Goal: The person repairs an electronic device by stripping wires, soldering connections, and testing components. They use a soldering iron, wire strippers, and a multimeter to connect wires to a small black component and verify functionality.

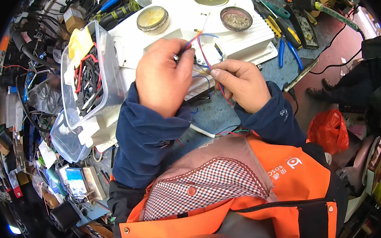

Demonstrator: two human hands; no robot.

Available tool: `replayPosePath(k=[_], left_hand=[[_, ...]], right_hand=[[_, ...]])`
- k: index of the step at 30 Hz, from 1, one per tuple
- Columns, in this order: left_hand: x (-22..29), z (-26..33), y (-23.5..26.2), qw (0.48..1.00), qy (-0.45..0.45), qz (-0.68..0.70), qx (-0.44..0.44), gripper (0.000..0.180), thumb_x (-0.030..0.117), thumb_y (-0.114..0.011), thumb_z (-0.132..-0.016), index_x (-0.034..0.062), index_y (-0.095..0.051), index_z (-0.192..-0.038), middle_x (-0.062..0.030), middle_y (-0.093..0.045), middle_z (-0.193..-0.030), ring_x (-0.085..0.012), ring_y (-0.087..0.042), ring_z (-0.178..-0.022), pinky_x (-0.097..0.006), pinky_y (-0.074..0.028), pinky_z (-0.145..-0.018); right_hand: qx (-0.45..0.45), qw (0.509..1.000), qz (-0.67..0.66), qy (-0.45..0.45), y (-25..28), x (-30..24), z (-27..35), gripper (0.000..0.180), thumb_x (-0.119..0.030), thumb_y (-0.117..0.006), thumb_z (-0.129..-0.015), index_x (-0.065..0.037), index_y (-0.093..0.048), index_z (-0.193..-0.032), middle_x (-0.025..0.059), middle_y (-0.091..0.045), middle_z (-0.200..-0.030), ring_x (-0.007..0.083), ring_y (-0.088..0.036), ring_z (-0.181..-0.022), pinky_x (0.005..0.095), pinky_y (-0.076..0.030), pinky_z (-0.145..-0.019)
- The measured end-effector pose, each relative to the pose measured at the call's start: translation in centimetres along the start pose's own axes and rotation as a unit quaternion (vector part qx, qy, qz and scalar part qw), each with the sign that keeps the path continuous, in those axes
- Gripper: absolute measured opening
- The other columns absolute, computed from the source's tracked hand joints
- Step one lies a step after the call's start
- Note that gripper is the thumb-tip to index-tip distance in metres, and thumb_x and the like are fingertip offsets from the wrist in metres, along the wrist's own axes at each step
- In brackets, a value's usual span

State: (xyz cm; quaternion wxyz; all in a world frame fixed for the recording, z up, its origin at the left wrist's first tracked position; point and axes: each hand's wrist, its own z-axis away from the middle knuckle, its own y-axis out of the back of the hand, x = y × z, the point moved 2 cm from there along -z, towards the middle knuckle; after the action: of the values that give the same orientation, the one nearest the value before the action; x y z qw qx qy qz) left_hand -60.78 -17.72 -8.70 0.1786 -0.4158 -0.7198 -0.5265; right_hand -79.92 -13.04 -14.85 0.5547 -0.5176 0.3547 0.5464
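Both of my hands are over a white appliance housing (184, 4) on a blue-grey bench. My left hand (163, 76) is closed, with thumb and forefinger pinched together at thin wires; how many it holds is hidden. My right hand (243, 84) pinches thin red and blue wires (200, 46) between thumb and forefinger, and their ends trail below that hand. The wires rise out of the housing between my hands. A white cable (202, 131) with thin coloured leads lies on the bench, close to my body.
Two round tins, one amber-filled (153, 19) and one darker (236, 19), stand on the housing. To the left is a clear tub (118, 80) of black and red leads. Blue-handled pliers (281, 53), a rod-shaped tool (302, 75), a red bag (328, 131) and a person's legs (343, 82) are right.
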Motion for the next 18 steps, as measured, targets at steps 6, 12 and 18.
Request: replayPosePath(k=[6,12,18], left_hand=[[0.5,1.1,1.8,0.989,0.056,0.113,0.074,0.014,0.005,-0.074,-0.101,-0.0046,-0.077,-0.110,-0.0105,-0.074,-0.093,-0.0117,-0.065,-0.074,-0.028,-0.053,-0.068],[0.0,3.9,2.5,0.983,0.030,0.155,0.093,0.016,0.000,-0.074,-0.100,-0.0041,-0.076,-0.116,-0.0086,-0.071,-0.091,-0.0109,-0.064,-0.076,-0.027,-0.052,-0.070],[0.6,6.2,3.2,0.982,-0.185,-0.019,0.044,0.025,-0.010,-0.079,-0.084,-0.0026,-0.076,-0.107,-0.0176,-0.073,-0.107,-0.0332,-0.074,-0.091,-0.037,-0.060,-0.082]], right_hand=[[0.051,0.990,0.095,0.092,0.0,0.1,-0.2,0.012,-0.007,-0.074,-0.102,0.002,-0.077,-0.109,-0.0008,-0.069,-0.081,0.0027,-0.057,-0.062,0.0211,-0.043,-0.053],[0.112,0.973,0.119,0.163,0.7,-0.5,0.2,0.009,-0.003,-0.074,-0.100,0.003,-0.076,-0.106,0.0009,-0.071,-0.085,0.0006,-0.058,-0.071,0.0193,-0.041,-0.059],[0.182,0.909,0.302,0.223,2.5,-1.2,1.1,0.014,-0.005,-0.073,-0.097,-0.001,-0.078,-0.109,0.0066,-0.073,-0.088,0.0107,-0.062,-0.068,0.0277,-0.047,-0.062]])
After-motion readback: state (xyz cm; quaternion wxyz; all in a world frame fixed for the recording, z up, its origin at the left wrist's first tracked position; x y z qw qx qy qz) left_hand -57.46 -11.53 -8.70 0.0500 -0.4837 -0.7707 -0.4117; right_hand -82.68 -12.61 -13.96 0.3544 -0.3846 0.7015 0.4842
